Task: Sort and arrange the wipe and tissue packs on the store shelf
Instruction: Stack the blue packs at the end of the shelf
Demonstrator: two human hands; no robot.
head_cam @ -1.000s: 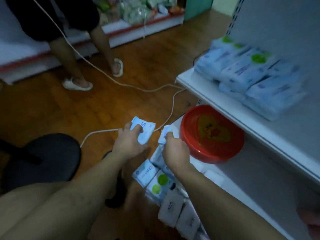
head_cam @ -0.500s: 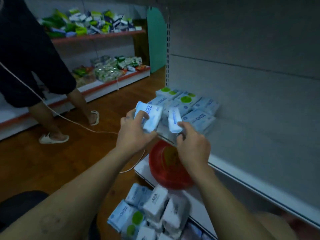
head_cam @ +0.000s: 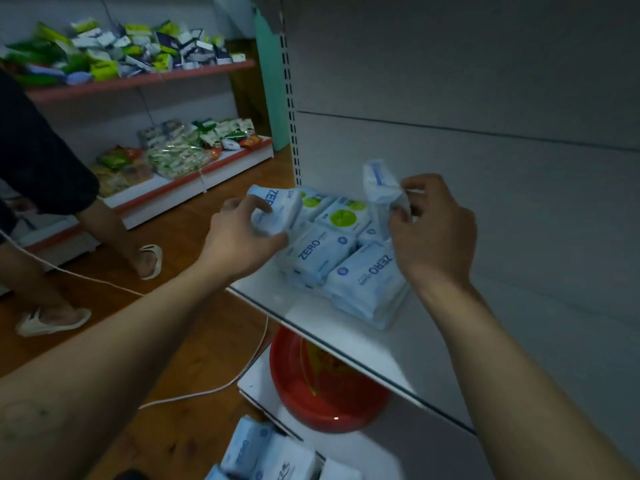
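Both hands have risen from beside the red basin (head_cam: 325,393) to the shelf (head_cam: 311,323) above. Our left hand (head_cam: 242,237) grips one ZERO pack (head_cam: 277,211), our right hand (head_cam: 433,230) pinches another pack (head_cam: 381,185) upright over the stacked packs (head_cam: 346,265). We should lay each flat (labels matching), squared against the pile.

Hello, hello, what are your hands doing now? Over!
Left hand grips flat blue-white wipe pack. Right hand pinches upright pale blue pack. Both over shelf stack. Nothing blocking.
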